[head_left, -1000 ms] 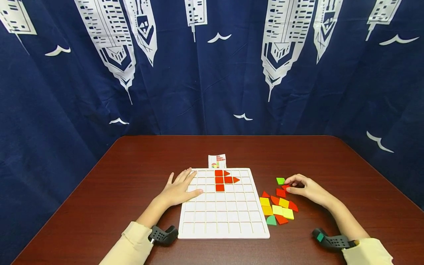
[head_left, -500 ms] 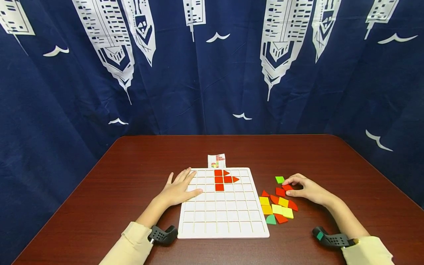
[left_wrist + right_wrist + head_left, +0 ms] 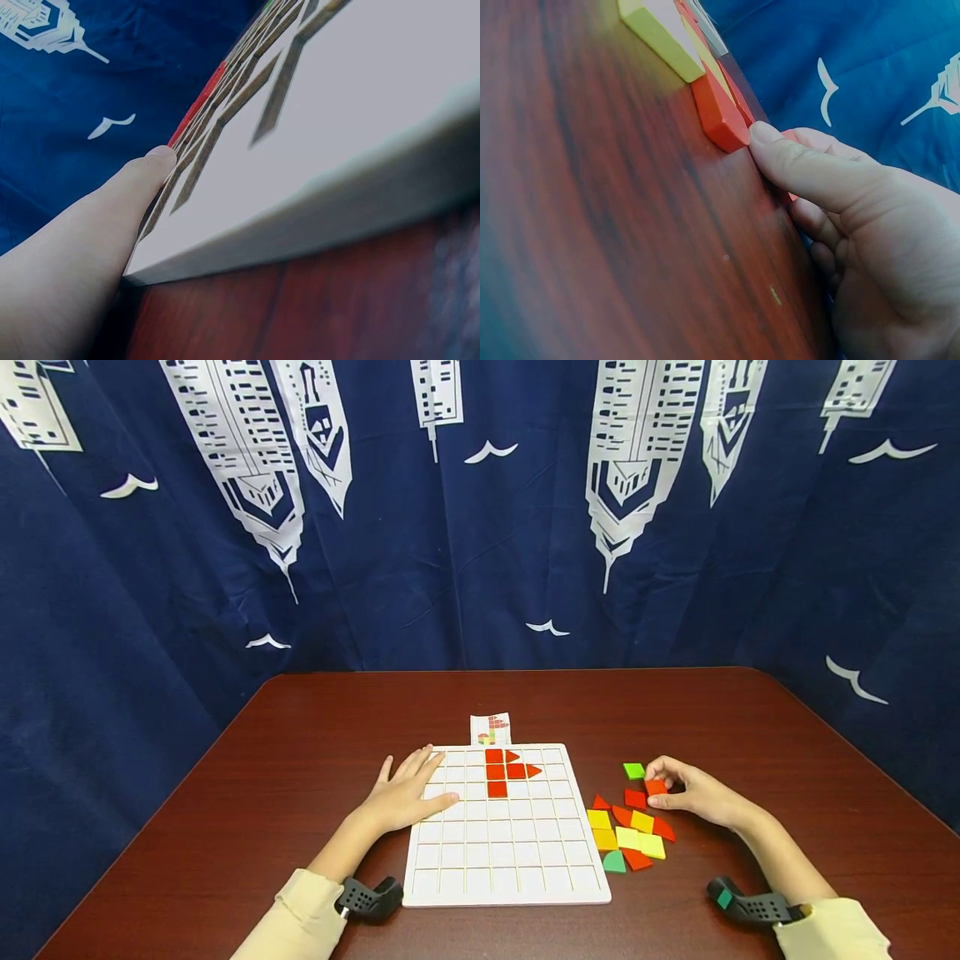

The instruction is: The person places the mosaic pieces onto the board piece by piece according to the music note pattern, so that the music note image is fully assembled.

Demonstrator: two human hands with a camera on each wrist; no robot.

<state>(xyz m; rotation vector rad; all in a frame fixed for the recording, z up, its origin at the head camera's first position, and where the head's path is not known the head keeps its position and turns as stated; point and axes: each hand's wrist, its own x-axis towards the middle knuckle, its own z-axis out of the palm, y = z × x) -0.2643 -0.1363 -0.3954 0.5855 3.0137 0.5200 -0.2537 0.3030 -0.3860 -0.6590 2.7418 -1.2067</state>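
My left hand (image 3: 401, 797) lies with spread fingers on the left edge of a white gridded board (image 3: 517, 856). In the left wrist view its thumb (image 3: 124, 199) rests along the board's surface. Several red tiles, squares and triangles, sit near the board's top, among them a red square (image 3: 497, 789). To the right of the board, my right hand (image 3: 697, 793) pinches a red square tile (image 3: 656, 787) between thumb and fingers. That tile appears tilted up, just beside another red tile (image 3: 634, 798). In the right wrist view the hand largely hides the held tile.
Loose yellow, red and green tiles lie by the board's right edge, including a pale yellow tile (image 3: 652, 846) and a green quarter-round (image 3: 614, 862). A bright green tile (image 3: 633, 771) lies farther back. Behind the board is a small printed card (image 3: 491, 729).
My right fingers have taken hold of the red square tile and tipped it up, with the hand almost in the same place. The left hand stays on the board.
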